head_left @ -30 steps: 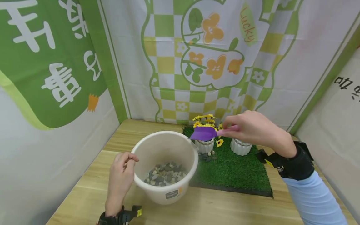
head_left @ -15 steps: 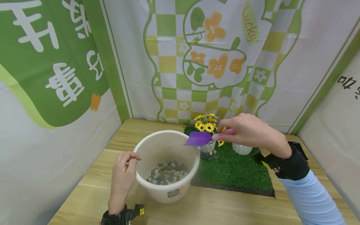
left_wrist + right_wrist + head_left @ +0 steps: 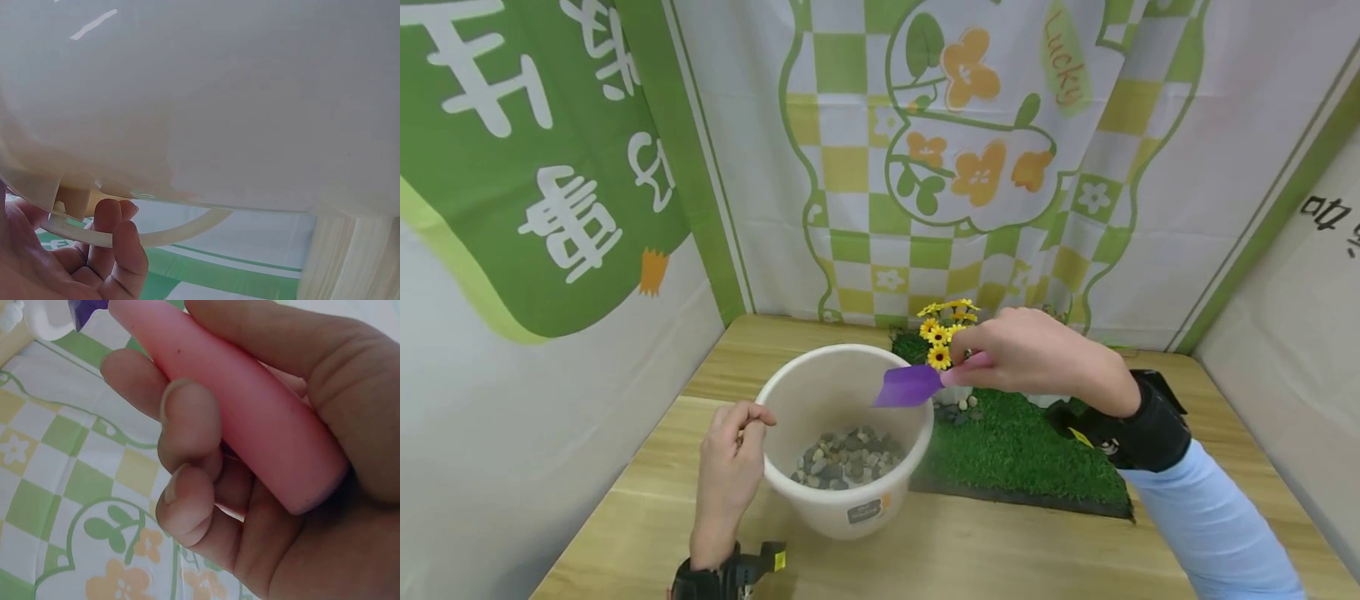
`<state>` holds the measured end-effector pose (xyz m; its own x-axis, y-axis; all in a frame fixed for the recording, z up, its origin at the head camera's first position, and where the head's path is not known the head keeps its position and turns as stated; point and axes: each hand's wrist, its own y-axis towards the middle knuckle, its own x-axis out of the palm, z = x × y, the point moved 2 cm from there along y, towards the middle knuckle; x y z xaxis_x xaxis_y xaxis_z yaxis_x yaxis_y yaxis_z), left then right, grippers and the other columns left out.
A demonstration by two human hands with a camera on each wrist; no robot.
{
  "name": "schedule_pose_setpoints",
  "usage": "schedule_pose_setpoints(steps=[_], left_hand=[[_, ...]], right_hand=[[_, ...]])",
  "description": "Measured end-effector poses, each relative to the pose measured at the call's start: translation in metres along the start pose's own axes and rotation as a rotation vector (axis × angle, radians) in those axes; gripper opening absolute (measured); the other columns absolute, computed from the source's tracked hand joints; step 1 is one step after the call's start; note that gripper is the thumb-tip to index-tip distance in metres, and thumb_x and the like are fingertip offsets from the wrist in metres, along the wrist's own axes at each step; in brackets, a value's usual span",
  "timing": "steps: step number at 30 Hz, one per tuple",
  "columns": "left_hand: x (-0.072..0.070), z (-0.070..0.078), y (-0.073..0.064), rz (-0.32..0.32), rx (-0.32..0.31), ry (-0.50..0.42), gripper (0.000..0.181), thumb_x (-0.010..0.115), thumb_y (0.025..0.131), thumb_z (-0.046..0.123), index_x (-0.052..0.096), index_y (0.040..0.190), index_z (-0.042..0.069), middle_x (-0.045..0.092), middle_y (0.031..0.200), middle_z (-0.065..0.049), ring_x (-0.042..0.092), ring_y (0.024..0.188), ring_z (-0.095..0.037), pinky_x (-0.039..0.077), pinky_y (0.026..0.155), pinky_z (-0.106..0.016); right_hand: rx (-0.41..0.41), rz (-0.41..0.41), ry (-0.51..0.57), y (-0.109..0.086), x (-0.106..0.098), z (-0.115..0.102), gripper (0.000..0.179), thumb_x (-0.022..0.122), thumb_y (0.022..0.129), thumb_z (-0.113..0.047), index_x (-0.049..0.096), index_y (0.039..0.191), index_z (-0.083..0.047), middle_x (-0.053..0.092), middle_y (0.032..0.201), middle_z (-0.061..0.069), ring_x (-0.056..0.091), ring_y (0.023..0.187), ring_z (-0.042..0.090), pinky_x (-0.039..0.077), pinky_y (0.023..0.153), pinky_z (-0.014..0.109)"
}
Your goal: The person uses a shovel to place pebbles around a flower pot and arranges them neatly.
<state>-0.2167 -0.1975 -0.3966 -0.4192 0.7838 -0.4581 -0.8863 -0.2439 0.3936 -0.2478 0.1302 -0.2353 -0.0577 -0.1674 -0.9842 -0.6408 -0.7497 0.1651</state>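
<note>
A small shovel with a purple blade (image 3: 907, 387) and a pink handle (image 3: 244, 394) is in my right hand (image 3: 1037, 358), fingers curled round the handle. Its blade overlaps the right rim of a cream bucket (image 3: 827, 518) in the head view, tip over the opening. Grey and pale pebbles (image 3: 850, 458) cover part of the bucket's floor. My left hand (image 3: 730, 467) holds the bucket at its left rim. In the left wrist view, its curled fingers are around the bucket's thin bail handle (image 3: 172, 235), close under the rim.
Right of the bucket lies an artificial grass mat (image 3: 1037, 458). Yellow flowers (image 3: 938, 335) stand in a white pot there, with several pebbles (image 3: 957, 412) at its foot. A second white pot (image 3: 1047, 401) is mostly hidden behind my right hand. Printed curtains (image 3: 865, 167) enclose the wooden table (image 3: 970, 550).
My right hand has moved left and slightly down with the shovel, bringing the blade from beside the flower pot to over the bucket's right side. The left hand stays on the bucket.
</note>
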Motion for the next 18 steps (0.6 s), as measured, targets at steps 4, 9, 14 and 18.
schedule_pose_setpoints(steps=[4,9,14,18], left_hand=[[0.000,0.001,0.001,0.000,0.003,-0.005,0.024,0.043,0.097,0.008,0.066,0.090,0.007,0.057,0.102,-0.011,0.055,0.094,-0.026,0.048,0.073,-0.033],[0.000,0.000,0.001,-0.004,0.007,-0.011,0.023,0.044,0.096,0.007,0.066,0.090,0.006,0.057,0.101,-0.012,0.057,0.095,-0.028,0.051,0.072,-0.036],[-0.001,0.000,0.000,-0.007,0.010,-0.011,0.023,0.044,0.096,0.006,0.066,0.089,0.006,0.057,0.101,-0.013,0.057,0.095,-0.028,0.051,0.073,-0.036],[-0.001,0.001,0.000,-0.006,0.009,-0.004,0.023,0.044,0.096,0.006,0.066,0.089,0.006,0.057,0.100,-0.013,0.056,0.093,-0.027,0.049,0.072,-0.033]], right_hand=[[-0.009,-0.037,0.001,0.006,0.001,-0.002,0.012,0.070,0.089,-0.038,0.067,0.088,-0.026,0.055,0.067,-0.015,0.041,0.053,-0.001,0.030,0.052,0.019],[0.004,-0.097,0.039,0.011,0.003,-0.005,0.010,0.069,0.090,-0.038,0.066,0.092,-0.027,0.050,0.067,-0.014,0.034,0.053,0.001,0.023,0.053,0.021],[-0.012,-0.108,0.035,0.014,0.005,-0.007,0.010,0.069,0.090,-0.038,0.068,0.093,-0.028,0.056,0.072,-0.017,0.042,0.057,-0.001,0.030,0.055,0.020],[-0.039,-0.116,0.034,0.017,0.007,-0.010,0.010,0.068,0.091,-0.037,0.069,0.096,-0.029,0.061,0.077,-0.018,0.051,0.063,-0.003,0.040,0.060,0.022]])
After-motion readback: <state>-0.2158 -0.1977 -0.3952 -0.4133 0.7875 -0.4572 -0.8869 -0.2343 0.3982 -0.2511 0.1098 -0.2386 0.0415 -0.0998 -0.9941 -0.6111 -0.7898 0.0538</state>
